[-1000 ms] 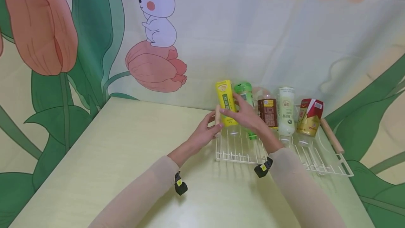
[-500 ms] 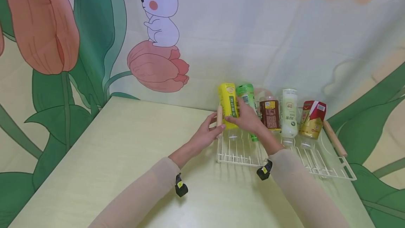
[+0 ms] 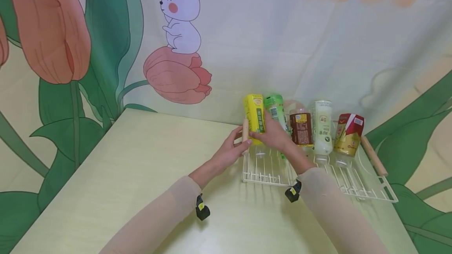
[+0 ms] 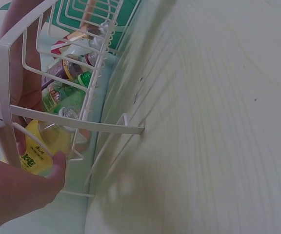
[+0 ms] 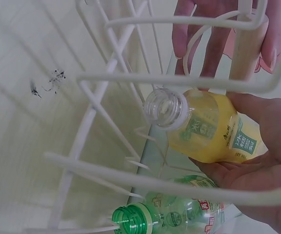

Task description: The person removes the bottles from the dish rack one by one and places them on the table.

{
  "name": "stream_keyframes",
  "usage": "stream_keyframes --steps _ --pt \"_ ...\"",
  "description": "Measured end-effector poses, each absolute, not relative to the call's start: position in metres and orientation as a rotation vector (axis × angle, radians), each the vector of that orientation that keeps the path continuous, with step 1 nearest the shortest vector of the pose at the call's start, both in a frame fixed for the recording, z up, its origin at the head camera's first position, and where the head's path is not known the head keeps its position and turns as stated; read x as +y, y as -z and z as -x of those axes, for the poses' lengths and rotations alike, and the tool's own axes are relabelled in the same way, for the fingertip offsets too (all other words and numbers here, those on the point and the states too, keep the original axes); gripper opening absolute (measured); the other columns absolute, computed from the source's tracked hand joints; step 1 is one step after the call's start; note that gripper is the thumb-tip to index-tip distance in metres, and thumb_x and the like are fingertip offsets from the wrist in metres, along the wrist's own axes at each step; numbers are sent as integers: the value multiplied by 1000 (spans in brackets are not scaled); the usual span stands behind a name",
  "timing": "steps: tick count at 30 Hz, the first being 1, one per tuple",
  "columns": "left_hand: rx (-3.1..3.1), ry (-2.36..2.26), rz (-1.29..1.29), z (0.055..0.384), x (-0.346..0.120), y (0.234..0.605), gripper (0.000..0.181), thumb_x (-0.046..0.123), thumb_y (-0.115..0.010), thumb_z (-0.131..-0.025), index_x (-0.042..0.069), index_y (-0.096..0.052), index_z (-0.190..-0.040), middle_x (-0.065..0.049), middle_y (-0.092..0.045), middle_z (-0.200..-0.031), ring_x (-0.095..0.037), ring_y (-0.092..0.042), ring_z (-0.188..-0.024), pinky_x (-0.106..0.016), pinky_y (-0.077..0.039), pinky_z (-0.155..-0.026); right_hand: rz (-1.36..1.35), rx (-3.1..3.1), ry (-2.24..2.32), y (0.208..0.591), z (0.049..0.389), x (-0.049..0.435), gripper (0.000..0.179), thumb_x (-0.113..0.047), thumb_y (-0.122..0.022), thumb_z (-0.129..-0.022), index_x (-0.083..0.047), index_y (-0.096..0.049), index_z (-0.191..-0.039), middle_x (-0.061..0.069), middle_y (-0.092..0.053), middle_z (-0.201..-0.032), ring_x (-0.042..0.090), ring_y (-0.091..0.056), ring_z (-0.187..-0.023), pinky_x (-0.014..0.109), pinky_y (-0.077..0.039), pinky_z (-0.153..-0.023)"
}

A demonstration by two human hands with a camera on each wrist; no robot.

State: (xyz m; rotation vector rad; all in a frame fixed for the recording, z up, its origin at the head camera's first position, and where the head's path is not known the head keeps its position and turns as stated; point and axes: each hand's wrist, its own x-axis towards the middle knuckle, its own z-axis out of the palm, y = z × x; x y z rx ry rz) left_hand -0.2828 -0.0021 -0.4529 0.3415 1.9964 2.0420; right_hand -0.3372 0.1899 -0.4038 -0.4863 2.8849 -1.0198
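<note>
My right hand (image 3: 273, 131) holds a yellow-labelled plastic drink bottle (image 3: 255, 115), thumb on one side and fingers on the other. The bottle stands neck down at the left end of a white wire rack (image 3: 266, 184); its uncapped clear neck (image 5: 166, 108) shows among the wires in the right wrist view. My left hand (image 3: 228, 151) grips the rack's left wooden handle (image 3: 245, 131), its thumb (image 4: 57, 168) beside the end frame. Right beside the yellow bottle, a green bottle (image 3: 274, 105) also stands neck down, partly hidden by my right hand.
Along the rack are a brown-labelled bottle (image 3: 301, 129), a white-labelled bottle (image 3: 323, 126) and a red-and-gold bottle (image 3: 349, 134), all neck down. The second wooden handle (image 3: 373, 156) is at the right end. A printed curtain (image 3: 265, 42) hangs behind the pale table (image 3: 148, 160).
The yellow bottle has gone from leaning left to more upright and slightly lower, its label turned a little. My right hand moved with it; my left hand stays on the handle.
</note>
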Motion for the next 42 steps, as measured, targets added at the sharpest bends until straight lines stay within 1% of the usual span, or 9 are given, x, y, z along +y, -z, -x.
stream_keyframes --steps 6,12,17,22,26,30,34,37,42 --pt "1993 -2048 -346 283 -2 452 75 37 -62 -109 23 -20 -170 -12 -27 -171 -33 -44 -149 -46 -49 -113 408 2924 1015 401 335 189 99 -25 -80 -96 -7 -15 -169 21 -61 -130 35 -68 -104 44 -61 -80" --pt "1999 -2031 -375 284 -4 453 75 40 -61 -109 22 -21 -169 -12 -27 -171 -33 -45 -149 -42 -52 -110 255 2944 995 399 330 188 94 -30 -81 -95 -3 -24 -164 23 -62 -131 34 -67 -103 41 -60 -77" --pt "2047 -1978 -412 285 -5 453 78 46 -62 -107 20 -23 -169 -10 -28 -171 -34 -42 -151 -47 -48 -114 210 2951 1064 393 324 194 82 -29 -82 -93 2 -37 -155 25 -61 -138 36 -68 -106 44 -61 -83" --pt "2344 -1823 -408 283 -15 444 87 55 -65 -102 13 -27 -168 -10 -31 -171 -35 -35 -155 -54 -42 -119 314 2961 1118 380 313 194 77 -27 -82 -92 1 -42 -152 24 -58 -147 35 -69 -110 46 -62 -85" --pt "2618 -1762 -498 280 -32 420 85 48 -70 -102 7 -31 -165 -13 -35 -168 -33 -39 -152 -51 -45 -117 459 3007 1070 366 301 193 72 -23 -82 -91 0 -45 -149 22 -64 -138 33 -71 -102 43 -63 -77" --pt "2940 -1654 -713 272 -57 383 83 38 -79 -97 4 -37 -161 -12 -41 -161 -30 -43 -147 -49 -46 -116 601 3063 954 353 289 189 67 -18 -82 -92 -1 -48 -147 20 -68 -130 30 -70 -97 42 -62 -74" --pt "3258 -1310 -1102 264 -74 350 82 32 -87 -90 2 -48 -155 -13 -50 -154 -31 -46 -143 -46 -42 -119 739 3090 836 341 278 183 65 -15 -83 -91 -2 -51 -146 19 -68 -127 30 -68 -96 44 -61 -77" --pt "3341 -902 -1337 259 -77 331 83 34 -90 -87 1 -52 -153 -12 -54 -151 -31 -48 -142 -47 -41 -119 861 3093 725 334 269 178 62 -14 -84 -91 -1 -54 -144 18 -69 -125 30 -68 -97 45 -61 -81" --pt "3296 -206 -1300 252 -70 323 85 46 -89 -86 5 -55 -152 -8 -57 -151 -29 -51 -141 -47 -42 -118 1044 3076 521 327 252 167 60 -17 -85 -91 1 -58 -142 16 -70 -128 29 -69 -102 43 -62 -87"
